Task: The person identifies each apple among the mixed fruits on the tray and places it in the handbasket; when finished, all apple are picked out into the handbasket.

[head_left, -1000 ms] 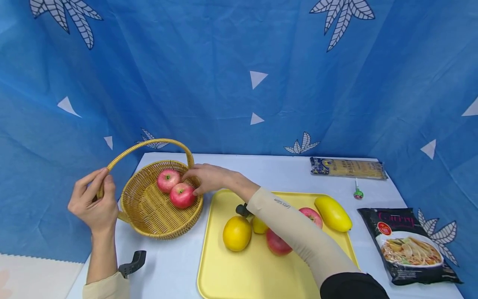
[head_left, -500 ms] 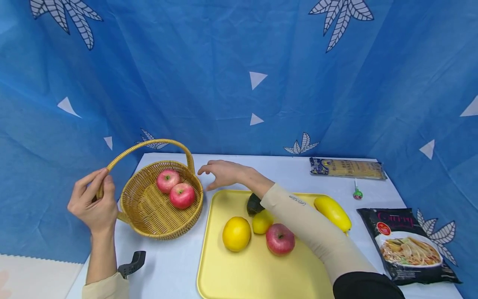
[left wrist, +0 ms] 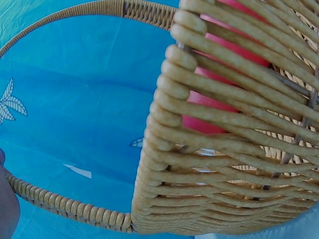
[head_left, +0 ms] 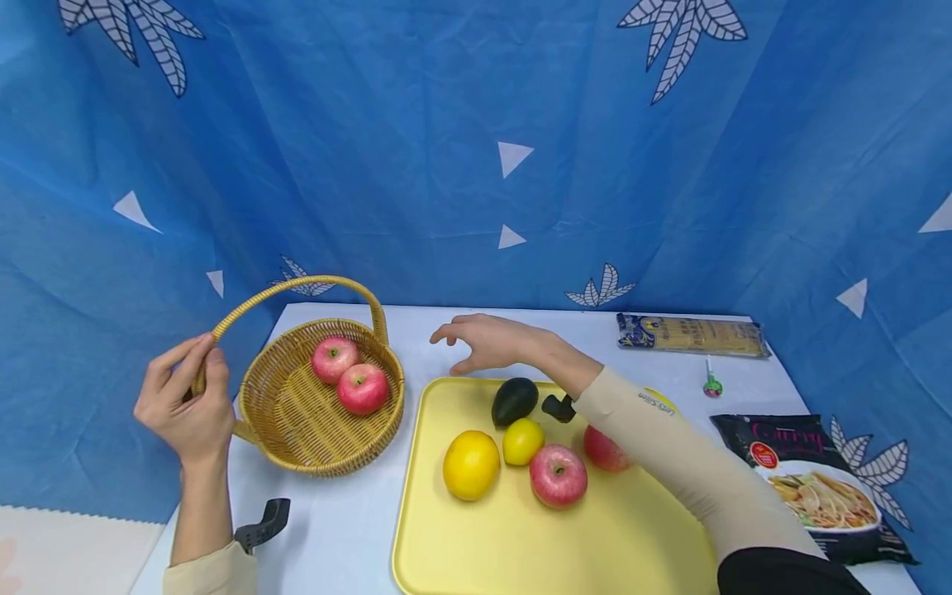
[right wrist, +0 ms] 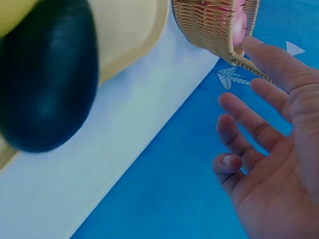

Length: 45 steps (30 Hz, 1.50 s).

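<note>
Nearest, the yellow tray [head_left: 550, 549] bears a lemon [head_left: 523, 441] and, behind it, an avocado [head_left: 515, 402]. To its left, the left hand [head_left: 184, 401] grips the handle [head_left: 327, 281] of the wicker basket [head_left: 308, 426], where 2 red apples [head_left: 363, 390] lie side by side. The right hand [head_left: 491, 340], fingers loosely spread, hangs near the tray's far edge, apart from the basket. A blue curtain [head_left: 446, 190] hangs behind.

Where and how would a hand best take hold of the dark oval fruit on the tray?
Probably from above, thumb and fingers across the body toward its far-right end. The dark oval fruit lies on its side on the yellow tray, longer than wide, and the small yellow fruit crowds its near side. The empty right hand is just behind it.
</note>
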Tool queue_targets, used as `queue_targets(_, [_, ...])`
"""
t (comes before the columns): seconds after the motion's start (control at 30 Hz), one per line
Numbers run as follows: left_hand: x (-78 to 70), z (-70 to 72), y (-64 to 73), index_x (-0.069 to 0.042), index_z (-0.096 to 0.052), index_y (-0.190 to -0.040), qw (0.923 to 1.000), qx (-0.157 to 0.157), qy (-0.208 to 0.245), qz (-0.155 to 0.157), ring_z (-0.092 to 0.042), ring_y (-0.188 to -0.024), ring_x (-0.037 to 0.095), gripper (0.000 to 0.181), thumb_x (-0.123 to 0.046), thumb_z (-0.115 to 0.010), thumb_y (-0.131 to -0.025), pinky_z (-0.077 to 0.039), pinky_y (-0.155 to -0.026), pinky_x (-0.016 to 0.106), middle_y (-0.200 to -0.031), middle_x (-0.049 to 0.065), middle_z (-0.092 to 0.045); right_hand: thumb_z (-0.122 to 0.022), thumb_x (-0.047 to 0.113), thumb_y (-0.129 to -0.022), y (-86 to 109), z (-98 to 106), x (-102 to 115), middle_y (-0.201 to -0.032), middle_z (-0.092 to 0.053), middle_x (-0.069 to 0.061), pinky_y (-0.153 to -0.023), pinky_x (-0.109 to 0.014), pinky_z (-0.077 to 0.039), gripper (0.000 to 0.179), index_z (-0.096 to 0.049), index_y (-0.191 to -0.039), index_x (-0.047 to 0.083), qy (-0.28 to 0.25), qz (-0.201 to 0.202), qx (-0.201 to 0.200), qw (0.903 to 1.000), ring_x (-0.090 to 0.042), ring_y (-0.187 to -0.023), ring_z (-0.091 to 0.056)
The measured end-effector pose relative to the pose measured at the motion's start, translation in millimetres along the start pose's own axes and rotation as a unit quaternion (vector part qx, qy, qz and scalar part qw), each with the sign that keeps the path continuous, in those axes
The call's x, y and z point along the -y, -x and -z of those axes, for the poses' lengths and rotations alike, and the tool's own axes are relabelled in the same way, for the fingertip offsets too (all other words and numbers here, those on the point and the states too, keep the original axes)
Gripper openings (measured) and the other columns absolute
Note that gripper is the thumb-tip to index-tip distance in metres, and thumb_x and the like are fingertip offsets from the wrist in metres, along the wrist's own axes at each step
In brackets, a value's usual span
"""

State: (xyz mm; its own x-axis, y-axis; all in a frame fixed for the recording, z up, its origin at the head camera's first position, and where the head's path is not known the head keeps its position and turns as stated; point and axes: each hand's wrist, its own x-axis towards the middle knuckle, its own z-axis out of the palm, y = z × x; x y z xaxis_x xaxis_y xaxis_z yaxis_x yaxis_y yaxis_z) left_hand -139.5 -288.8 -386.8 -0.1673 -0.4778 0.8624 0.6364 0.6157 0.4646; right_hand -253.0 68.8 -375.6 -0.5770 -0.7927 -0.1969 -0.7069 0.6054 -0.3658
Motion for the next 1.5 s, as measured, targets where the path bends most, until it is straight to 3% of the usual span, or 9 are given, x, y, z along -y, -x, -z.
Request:
queue_targets(0.3, [0.9,2.2,-0.5,0.006,-0.079,-0.090,1.0000,0.004,-0.002,0.001,-0.071,-0.086,0.012,0.012,-0.004,-0.078,-0.083,-0.053,-0.078,0.012,-0.093,0.018,-0.075,-0.073,0.038,-0.092,42.2,1.6,-5.9,-0.126,-0.061,0.005,-0.093,-0.029,-0.052,0.056,-0.054,-0.144,0.029,-0.014,-0.006,-0.012,0.9998,-0.011,-0.109,-0.058])
queue_targets(0.63, [0.3,1.3,-0.9,0.006,-0.079,-0.090,1.0000,0.003,0.000,-0.002,-0.072,-0.085,0.013,0.012,-0.004,-0.078,-0.083,-0.054,-0.078,0.012,-0.092,0.019,-0.075,-0.071,0.043,-0.093,97.2,-8.3,-19.0,-0.121,-0.063,0.009,-0.069,-0.029,-0.051,0.049,-0.059,-0.139,0.032,-0.089,0.014,-0.020,0.9958,-0.019,-0.088,-0.058])
queue_targets(0.83, [-0.8,1.4,-1.3,0.007,-0.079,-0.089,1.0000,-0.001,0.000,-0.002,-0.072,-0.086,0.014,0.012,-0.004,-0.078,-0.083,-0.054,-0.078,0.012,-0.092,0.018,-0.075,-0.072,0.046,-0.091,120.4,-16.3,-23.7,-0.120,-0.065,0.004,-0.070,-0.027,-0.051,0.048,-0.058,-0.137,0.036,-0.106,0.023,-0.034,0.9936,-0.012,-0.087,-0.056])
queue_targets(1.2, [-1.3,-2.5,0.7,0.009,-0.078,-0.087,0.9998,-0.006,0.021,-0.004,-0.072,-0.085,0.016,0.011,-0.001,-0.077,-0.082,-0.055,-0.077,0.013,-0.091,0.020,-0.074,-0.073,0.046,-0.091,158.0,-36.1,-13.5,-0.115,-0.055,0.021,-0.070,-0.025,-0.050,0.052,-0.055,-0.139,0.042,-0.105,0.007,-0.025,0.9941,-0.012,-0.089,-0.056])
queue_targets(1.5, [-2.1,-0.3,0.5,0.008,-0.078,-0.088,0.9998,-0.004,0.017,0.001,-0.072,-0.084,0.013,0.011,-0.001,-0.078,-0.082,-0.054,-0.077,0.012,-0.091,0.021,-0.074,-0.074,0.039,-0.090,179.0,-59.0,-1.6,-0.126,-0.058,0.007,-0.066,-0.021,-0.052,0.053,-0.057,-0.140,0.033,-0.124,-0.012,0.006,0.9922,-0.014,-0.079,-0.059])
